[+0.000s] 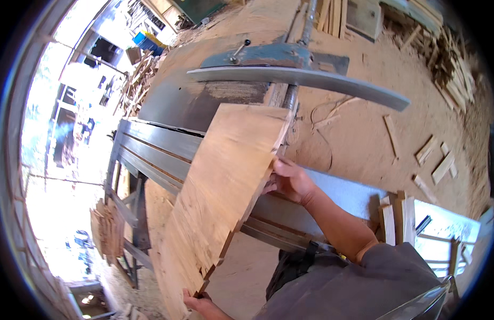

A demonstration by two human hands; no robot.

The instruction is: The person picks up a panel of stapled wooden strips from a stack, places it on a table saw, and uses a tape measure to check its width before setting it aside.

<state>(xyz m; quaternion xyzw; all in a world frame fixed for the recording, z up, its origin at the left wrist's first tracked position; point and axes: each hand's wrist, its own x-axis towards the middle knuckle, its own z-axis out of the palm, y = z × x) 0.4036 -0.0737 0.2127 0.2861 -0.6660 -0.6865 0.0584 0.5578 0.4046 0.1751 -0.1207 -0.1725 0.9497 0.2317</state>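
Note:
A wide, pale wooden panel (225, 176), made of joined boards with a ragged stepped edge, lies tilted between my two hands. My right hand (291, 180) is closed round its right-hand edge, thumb near the top face and fingers partly hidden beneath. At the near ragged end, my left hand (200, 305) grips the panel's corner, its fingers mostly out of sight. The panel's far end reaches over the dark metal saw table (167, 106), short of the long grey fence (300, 79) with its blue bracket (257, 55).
Slatted metal extension rails (159, 152) run under the panel. A round metal bar (291, 98) borders the table. Wood offcuts (441, 160) are scattered on the dusty floor at right, and more scrap is piled (455, 69) at far right. Upright wood pieces (399, 216) stand near my right elbow.

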